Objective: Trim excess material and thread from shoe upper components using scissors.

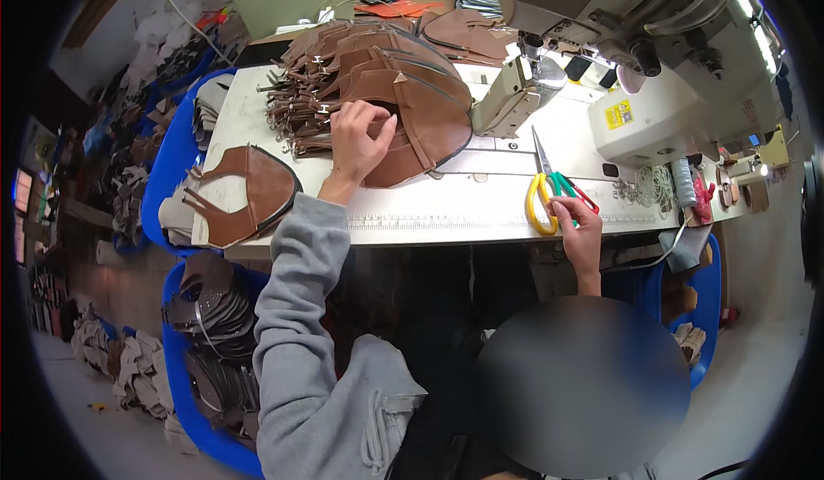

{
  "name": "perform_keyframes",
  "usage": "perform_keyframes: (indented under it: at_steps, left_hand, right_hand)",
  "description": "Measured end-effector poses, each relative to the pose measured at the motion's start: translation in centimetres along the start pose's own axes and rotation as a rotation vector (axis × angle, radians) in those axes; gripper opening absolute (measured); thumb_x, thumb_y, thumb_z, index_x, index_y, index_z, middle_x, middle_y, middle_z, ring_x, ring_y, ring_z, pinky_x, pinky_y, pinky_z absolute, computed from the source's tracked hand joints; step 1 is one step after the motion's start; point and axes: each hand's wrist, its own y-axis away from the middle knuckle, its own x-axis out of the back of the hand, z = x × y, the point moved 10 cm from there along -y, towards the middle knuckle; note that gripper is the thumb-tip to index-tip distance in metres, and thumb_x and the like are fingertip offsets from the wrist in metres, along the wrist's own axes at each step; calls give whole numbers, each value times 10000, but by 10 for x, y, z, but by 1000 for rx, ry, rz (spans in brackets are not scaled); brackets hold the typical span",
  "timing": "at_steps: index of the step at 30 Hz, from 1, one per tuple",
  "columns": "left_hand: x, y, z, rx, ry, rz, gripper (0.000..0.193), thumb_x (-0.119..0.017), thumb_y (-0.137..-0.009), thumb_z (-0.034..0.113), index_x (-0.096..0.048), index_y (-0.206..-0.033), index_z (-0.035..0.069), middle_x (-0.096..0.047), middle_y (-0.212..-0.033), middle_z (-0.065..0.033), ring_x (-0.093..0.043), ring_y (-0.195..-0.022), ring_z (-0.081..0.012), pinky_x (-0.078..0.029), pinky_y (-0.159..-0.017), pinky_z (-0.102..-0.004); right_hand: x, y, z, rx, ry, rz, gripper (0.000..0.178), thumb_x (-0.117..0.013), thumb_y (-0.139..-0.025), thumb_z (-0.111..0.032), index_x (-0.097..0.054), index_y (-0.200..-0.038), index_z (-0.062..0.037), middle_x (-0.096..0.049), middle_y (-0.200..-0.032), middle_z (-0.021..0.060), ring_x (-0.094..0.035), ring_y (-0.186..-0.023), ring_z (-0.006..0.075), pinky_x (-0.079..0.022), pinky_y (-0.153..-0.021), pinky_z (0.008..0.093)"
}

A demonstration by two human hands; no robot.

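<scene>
On the white table, my left hand [356, 141] lies on a thick pile of brown leather pieces [433, 124], its fingers bent and the thumb tip close to the index finger. Whether a leather edge is caught between them is hidden. My right hand [584, 233] is at the table's front edge, fingers pinched together beside the yellow-handled scissors [542, 154]. Anything in that pinch is too small to name. Green and red handles [573, 190] lie right by the scissors. A single brown leather piece [264, 190] with a dark curved edge rests left of my left hand.
A sewing machine [687, 106] overhangs the right side, its narrow arm [511, 98] beside the pile. A ruler strip [429, 221] runs along the front edge. Thread spool [683, 182] and pale cords [652, 190] lie at right. Blue bins [178, 368] of cut pieces flank the table.
</scene>
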Motion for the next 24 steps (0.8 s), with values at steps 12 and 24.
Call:
perform_keyframes:
  at_steps: [12,24]
  left_hand:
    - [-45,5,-36,662,-31,-174,323,-661,-734,373,-647,-735,50,-644,-676,-95,-621,-651,-262,-468,-623,-337]
    - [-38,3,-47,715,700,-49,208,-698,-762,154,-555,-686,23,-561,-604,-6,-496,-534,-66,-431,-494,-235]
  right_hand:
    - [3,2,0,284,380,21,176,-638,-729,-64,-599,-895,-20,-581,-883,115,-534,-861,282,-409,-796,354]
    - [22,-12,36,68,188,60,186,-574,-796,-49,-593,-975,-6,-561,-991,106,-523,-944,246,-444,-791,314]
